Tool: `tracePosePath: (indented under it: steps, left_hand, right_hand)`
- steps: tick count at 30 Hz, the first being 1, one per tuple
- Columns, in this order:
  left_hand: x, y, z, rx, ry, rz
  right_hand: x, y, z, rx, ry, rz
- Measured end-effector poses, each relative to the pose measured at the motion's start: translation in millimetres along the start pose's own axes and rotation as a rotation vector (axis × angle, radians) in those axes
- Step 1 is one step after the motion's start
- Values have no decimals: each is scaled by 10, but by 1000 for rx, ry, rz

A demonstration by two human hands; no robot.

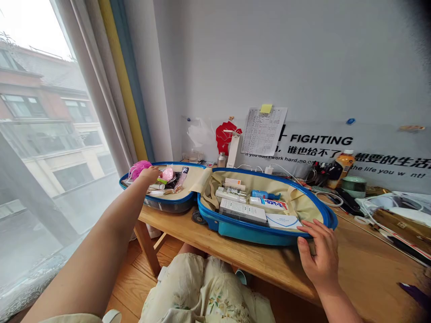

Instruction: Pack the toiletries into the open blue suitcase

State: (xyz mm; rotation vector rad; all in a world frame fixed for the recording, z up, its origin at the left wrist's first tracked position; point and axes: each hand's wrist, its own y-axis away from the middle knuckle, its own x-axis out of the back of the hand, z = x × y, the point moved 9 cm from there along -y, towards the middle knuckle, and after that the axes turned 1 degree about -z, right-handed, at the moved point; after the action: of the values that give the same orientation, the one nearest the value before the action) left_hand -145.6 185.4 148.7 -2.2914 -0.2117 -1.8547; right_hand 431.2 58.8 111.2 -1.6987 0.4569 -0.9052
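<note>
A blue suitcase (256, 235) lies opened flat on the wooden table, its two beige-lined halves side by side. Over the left half reaches my left hand (150, 174), right against a pink bath puff (139, 169). Its fingers are mostly hidden, so a grip on the puff cannot be made out. Beside it lie a round pink item (167, 174), cotton swabs (168, 191) and small packets. My right hand (319, 251) rests on the right half's front rim, fingers spread and holding nothing. That half contains a toothpaste box (268, 203), a blue bottle (265, 194), a white printed box (242, 210) and a white card (283, 221).
Behind the suitcase stand a white lamp (233, 150) and a small metal bottle (221, 160). At the right are an orange-labelled bottle (341, 168), a green jar (353, 186), cables and a brown case (402, 226). A window with a curtain (101, 89) is on the left.
</note>
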Motion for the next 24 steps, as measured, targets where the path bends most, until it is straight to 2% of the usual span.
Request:
tracePosePath:
  steps: [4, 7, 10, 13, 16, 18, 19, 22, 24]
  left_hand:
    - [-27, 6, 103, -60, -25, -2]
    - [26, 38, 147, -44, -17, 28]
    - [192, 83, 198, 6, 10, 108]
    - [471, 117, 415, 0, 48, 223]
    - [747, 164, 886, -97, 87, 313]
    - [858, 227, 1350, -240, 116, 324]
    - [885, 283, 1634, -360, 137, 312]
    - [837, 477, 2416, -660, 178, 219]
    - [727, 551, 2793, -766, 205, 126]
  right_hand:
    - [-10, 10, 26, -26, -3, 10]
    - [-18, 18, 47, -46, -8, 4]
    - [-9, 13, 28, -28, -5, 8]
    - [-1, 5, 12, -15, -12, 12]
    - [-4, 4, 11, -10, -15, 13]
    - [-6, 6, 18, -12, -11, 16]
    - [-7, 7, 26, -20, -10, 16]
    - [-12, 7, 48, -41, -9, 10]
    - [-11, 4, 39, -30, -8, 7]
